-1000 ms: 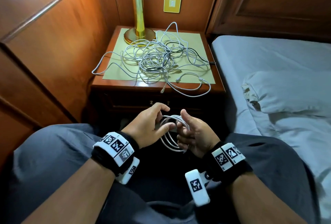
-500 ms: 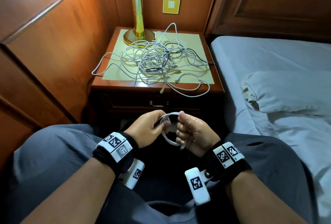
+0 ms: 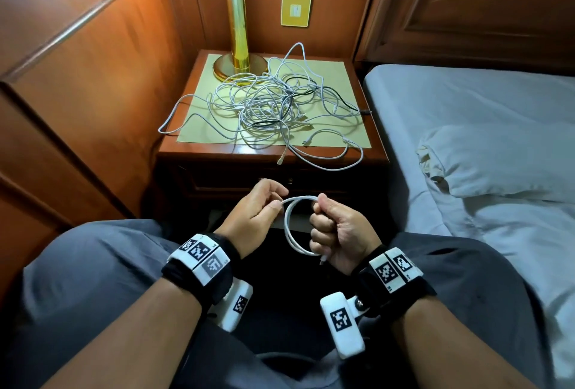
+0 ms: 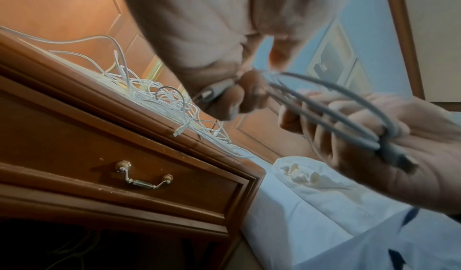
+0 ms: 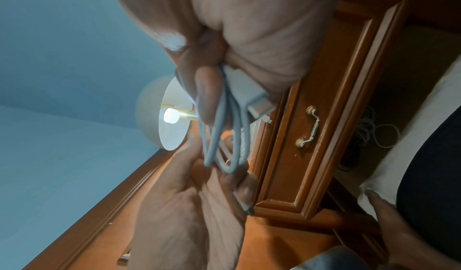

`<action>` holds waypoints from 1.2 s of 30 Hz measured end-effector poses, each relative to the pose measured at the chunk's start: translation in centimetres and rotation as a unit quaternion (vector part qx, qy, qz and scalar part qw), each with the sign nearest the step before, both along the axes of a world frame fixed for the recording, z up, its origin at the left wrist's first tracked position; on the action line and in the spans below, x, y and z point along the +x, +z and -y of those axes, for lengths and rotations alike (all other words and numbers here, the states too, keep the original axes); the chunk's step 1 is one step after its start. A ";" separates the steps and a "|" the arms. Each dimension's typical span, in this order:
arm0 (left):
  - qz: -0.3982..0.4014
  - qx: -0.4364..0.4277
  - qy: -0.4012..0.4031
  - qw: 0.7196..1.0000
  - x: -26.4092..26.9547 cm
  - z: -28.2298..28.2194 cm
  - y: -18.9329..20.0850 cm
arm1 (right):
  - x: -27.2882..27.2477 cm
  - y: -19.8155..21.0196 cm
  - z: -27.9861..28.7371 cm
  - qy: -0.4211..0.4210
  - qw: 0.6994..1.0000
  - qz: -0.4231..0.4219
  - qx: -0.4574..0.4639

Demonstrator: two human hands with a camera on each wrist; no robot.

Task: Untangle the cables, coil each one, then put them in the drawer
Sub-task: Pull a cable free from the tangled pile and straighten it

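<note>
On the desk (image 3: 217,155) the cable tangle (image 3: 267,105) defies counting, while both hands, left hand (image 3: 255,217) and right hand (image 3: 339,233), clamp a blurred white coil (image 3: 291,226)

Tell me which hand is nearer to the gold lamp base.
Left. The left hand is nearly straight below the lamp base; the right hand sits lower and further right.

We see a brass lamp (image 3: 236,30) standing at the back left corner of the nightstand (image 3: 378,152), on a pale mat (image 3: 339,77). A yellow wall plate (image 3: 295,9) sits behind. A pillow (image 3: 497,161) lies on the bed (image 3: 466,92).
</note>
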State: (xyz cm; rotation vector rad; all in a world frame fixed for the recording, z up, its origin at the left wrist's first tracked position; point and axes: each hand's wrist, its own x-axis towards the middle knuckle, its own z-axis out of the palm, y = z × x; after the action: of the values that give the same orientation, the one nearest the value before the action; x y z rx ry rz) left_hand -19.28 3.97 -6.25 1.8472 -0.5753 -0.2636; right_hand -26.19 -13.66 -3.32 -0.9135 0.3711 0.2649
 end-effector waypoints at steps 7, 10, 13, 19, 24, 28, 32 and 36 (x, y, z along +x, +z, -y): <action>0.162 0.074 0.004 0.984 0.6 -0.7 -0.3 | 0.0 -0.1 0.1 -0.008 1.000 0.010 -0.005; 0.132 0.105 -0.020 0.985 0.2 -0.3 -0.8 | -0.1 0.0 -0.1 -0.009 1.000 0.018 0.001; -0.029 0.014 0.029 0.999 -0.1 0.1 -0.2 | 0.0 -0.1 0.0 -0.019 1.000 0.024 -0.005; -0.188 -0.121 0.050 0.973 0.3 -0.6 1.4 | 0.0 -0.4 0.5 -0.025 0.999 0.023 -0.016; -0.046 0.016 -0.021 0.999 0.1 -1.3 1.3 | 0.2 -0.6 0.3 -0.023 0.999 0.017 -0.036; -0.007 0.060 -0.016 0.998 -0.1 -1.4 1.2 | 0.2 -0.8 0.3 -0.019 0.999 0.015 -0.040; 0.111 0.083 0.041 0.990 0.8 -1.5 0.8 | 0.2 -0.7 0.4 0.001 0.999 0.019 -0.043; 0.211 0.160 0.031 0.964 1.1 -1.3 -0.5 | 0.2 -0.7 0.2 0.029 0.999 0.019 -0.041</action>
State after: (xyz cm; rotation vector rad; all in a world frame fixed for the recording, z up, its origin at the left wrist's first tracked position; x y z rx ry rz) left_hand -18.18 5.29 -6.70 2.2515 -0.8011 0.0928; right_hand -26.03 -13.86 -3.98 -1.0105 0.3222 0.2872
